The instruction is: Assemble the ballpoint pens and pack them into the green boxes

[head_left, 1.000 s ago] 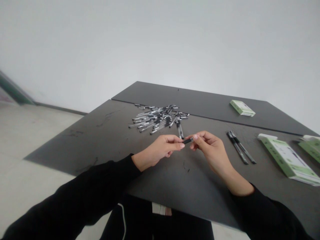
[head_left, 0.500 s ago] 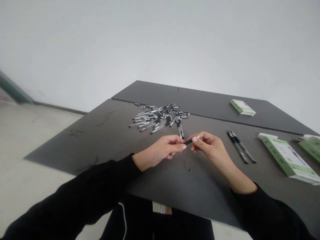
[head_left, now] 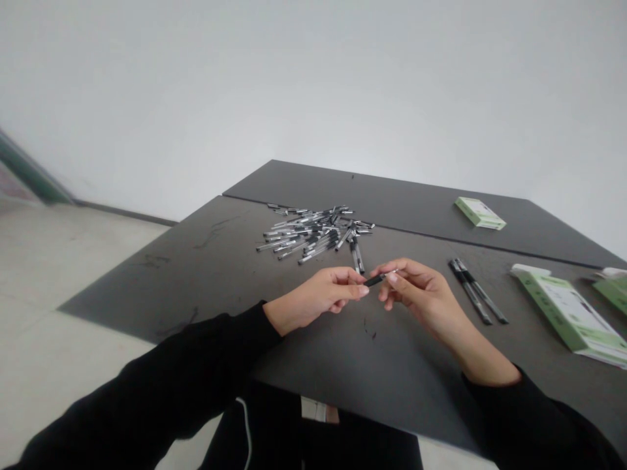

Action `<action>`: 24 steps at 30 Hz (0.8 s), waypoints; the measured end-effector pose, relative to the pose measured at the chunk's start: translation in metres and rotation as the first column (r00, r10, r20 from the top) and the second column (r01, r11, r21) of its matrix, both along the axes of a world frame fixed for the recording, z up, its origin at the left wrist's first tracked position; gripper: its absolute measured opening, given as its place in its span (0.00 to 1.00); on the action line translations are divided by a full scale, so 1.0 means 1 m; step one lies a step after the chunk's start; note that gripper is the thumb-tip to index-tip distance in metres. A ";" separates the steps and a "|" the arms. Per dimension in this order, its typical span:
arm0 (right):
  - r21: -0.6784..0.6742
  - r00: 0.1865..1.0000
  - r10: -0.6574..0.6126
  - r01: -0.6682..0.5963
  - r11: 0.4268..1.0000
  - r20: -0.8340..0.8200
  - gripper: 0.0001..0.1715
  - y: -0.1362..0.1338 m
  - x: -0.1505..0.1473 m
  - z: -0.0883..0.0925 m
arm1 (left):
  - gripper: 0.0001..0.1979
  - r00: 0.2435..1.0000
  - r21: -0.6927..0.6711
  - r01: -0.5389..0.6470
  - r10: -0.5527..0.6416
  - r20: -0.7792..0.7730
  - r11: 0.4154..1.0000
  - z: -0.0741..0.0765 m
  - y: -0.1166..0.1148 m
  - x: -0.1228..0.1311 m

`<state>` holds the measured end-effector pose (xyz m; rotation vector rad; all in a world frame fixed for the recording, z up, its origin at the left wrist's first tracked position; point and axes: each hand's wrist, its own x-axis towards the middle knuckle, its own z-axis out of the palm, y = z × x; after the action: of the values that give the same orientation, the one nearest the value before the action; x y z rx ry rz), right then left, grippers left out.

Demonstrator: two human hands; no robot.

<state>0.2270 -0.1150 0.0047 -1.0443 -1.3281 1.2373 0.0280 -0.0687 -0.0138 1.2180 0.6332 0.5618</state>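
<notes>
Held between the fingertips of my left hand [head_left: 323,292] and my right hand [head_left: 421,294] is a short black pen [head_left: 377,280] with a small silver tip showing at its right end. The two hands hold it at its opposite ends, above the dark tabletop. Beyond my left hand lies a loose pile of black and clear ballpoint pens [head_left: 313,235]. The nearest pens of this pile lie a little way past my fingertips, not touching them. Off to the right of my right hand lie a few black pens side by side [head_left: 477,300].
Two dark table sections [head_left: 196,274] meet along a seam. Green-and-white pen boxes stand at the right: an open one [head_left: 568,313], another at the far edge [head_left: 610,292], and a closed one at the back [head_left: 480,213]. A pale floor and a white wall surround the tables.
My hands and the held pen have shifted slightly, and the pen now tilts up more to the right with its silver tip showing. The whole view has drifted a little.
</notes>
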 end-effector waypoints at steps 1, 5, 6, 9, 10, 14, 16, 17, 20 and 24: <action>0.004 1.000 -0.004 0.004 1.000 0.018 0.15 0.000 0.000 0.000 | 0.15 1.000 0.009 0.001 -0.001 -0.001 1.000 0.000 0.000 0.000; -0.013 0.989 -0.075 0.078 0.997 0.125 0.19 0.002 -0.001 -0.002 | 0.16 0.998 0.039 -0.053 0.054 -0.042 0.998 -0.002 0.001 0.001; -0.020 0.988 -0.080 0.083 0.996 0.132 0.19 0.002 -0.001 -0.003 | 0.17 0.997 0.039 -0.064 0.066 -0.051 0.997 -0.003 0.002 0.001; -0.045 0.996 -0.017 0.021 0.999 0.084 0.20 0.003 0.000 -0.002 | 0.18 0.996 0.039 -0.065 0.067 -0.050 0.997 -0.003 0.002 0.001; -0.048 0.998 0.006 -0.003 0.999 0.070 0.20 0.002 0.001 -0.001 | 0.18 0.997 0.043 -0.062 0.064 -0.047 0.997 -0.002 0.002 0.001; -0.052 0.997 -0.019 0.023 0.998 0.071 0.19 0.002 0.002 0.000 | 0.17 0.997 0.069 -0.056 0.060 -0.054 0.996 -0.001 0.003 0.000; -0.060 0.994 -0.047 0.053 0.997 0.095 0.20 0.002 0.001 0.000 | 0.17 0.996 0.071 -0.059 0.063 -0.060 0.996 -0.001 0.003 0.000; -0.064 0.993 -0.044 0.052 0.997 0.112 0.21 0.002 0.001 0.000 | 0.17 0.996 0.069 -0.061 0.065 -0.063 0.996 -0.001 0.003 0.000; -0.062 0.993 -0.013 0.021 0.998 0.119 0.22 0.001 0.002 0.002 | 0.17 0.996 0.058 -0.065 0.069 -0.061 0.996 0.000 0.003 0.000; -0.044 0.994 -0.002 0.007 0.999 0.111 0.23 0.000 0.005 0.004 | 0.16 0.997 0.053 -0.056 0.059 -0.057 0.997 0.000 0.002 0.000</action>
<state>0.2320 -0.1150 0.0082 -1.1608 -1.3870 1.2249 0.0281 -0.0665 -0.0133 1.2713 0.7093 0.5953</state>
